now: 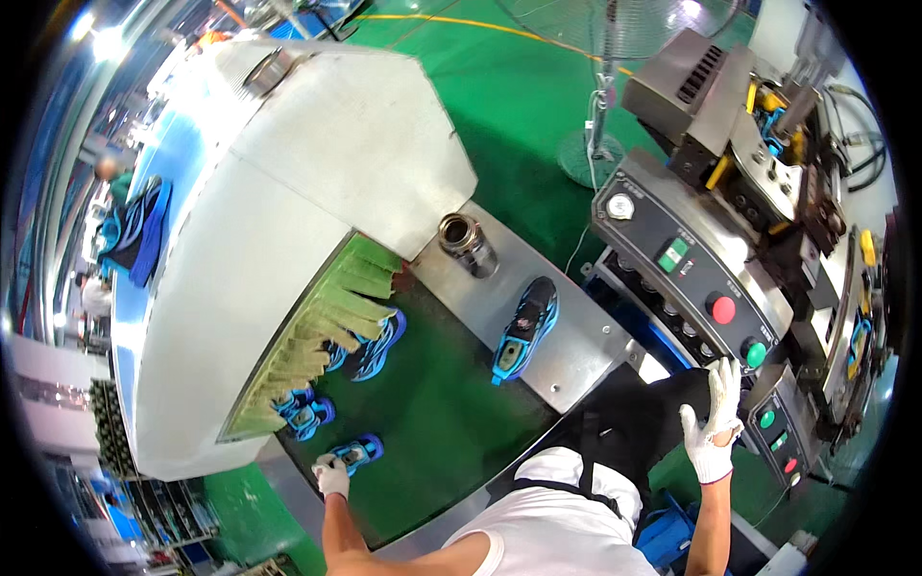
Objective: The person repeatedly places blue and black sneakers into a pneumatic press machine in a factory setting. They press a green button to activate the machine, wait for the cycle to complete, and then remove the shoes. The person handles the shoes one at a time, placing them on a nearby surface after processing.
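My left hand, in a white glove, is closed at the near end of a black and blue sports shoe on the green belt. The glove partly hides that end of the shoe. My right hand, also gloved in white, holds nothing. Its fingers are spread and point up, just below the green button on the machine's control panel. Farther along the belt, more shoes and another shoe lie against the green strip curtain.
One shoe stands on the metal ledge beside a steel flask. A large white machine housing fills the left. Pressing machinery rises at the right, with a red button. A standing fan is behind.
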A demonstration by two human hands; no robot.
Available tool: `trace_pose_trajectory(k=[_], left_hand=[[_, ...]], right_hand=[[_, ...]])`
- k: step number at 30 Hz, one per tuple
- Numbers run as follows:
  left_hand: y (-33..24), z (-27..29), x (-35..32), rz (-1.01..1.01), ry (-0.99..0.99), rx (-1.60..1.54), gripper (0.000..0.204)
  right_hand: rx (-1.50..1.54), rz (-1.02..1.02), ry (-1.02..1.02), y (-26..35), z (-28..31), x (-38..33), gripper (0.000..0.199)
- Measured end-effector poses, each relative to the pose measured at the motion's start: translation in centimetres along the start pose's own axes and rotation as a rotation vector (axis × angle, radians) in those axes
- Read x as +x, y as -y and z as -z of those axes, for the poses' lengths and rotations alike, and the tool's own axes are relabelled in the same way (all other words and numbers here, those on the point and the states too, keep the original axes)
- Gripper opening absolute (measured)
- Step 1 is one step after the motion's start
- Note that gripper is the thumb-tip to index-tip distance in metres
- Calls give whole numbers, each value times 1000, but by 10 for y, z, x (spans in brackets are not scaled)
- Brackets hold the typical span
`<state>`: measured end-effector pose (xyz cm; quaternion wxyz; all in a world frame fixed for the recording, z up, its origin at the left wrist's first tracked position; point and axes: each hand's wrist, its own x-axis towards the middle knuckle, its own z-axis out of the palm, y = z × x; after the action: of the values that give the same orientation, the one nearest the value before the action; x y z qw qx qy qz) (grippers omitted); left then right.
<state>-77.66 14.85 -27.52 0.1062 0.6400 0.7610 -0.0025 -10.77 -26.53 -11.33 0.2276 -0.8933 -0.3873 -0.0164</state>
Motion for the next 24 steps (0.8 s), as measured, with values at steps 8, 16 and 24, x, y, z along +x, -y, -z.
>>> trace_pose_trajectory(k=[8, 16, 24], left_hand=[[-215, -13, -114, -623, 91, -179, 33], [-245, -3, -85, -802, 167, -4, 24], [-468, 127, -227, -1671, 251, -392, 15]], right_hand=[[123, 6, -56, 38, 30, 4, 68], [514, 67, 77, 80, -21, -12, 65], [550, 145, 192, 151, -53, -4, 81]])
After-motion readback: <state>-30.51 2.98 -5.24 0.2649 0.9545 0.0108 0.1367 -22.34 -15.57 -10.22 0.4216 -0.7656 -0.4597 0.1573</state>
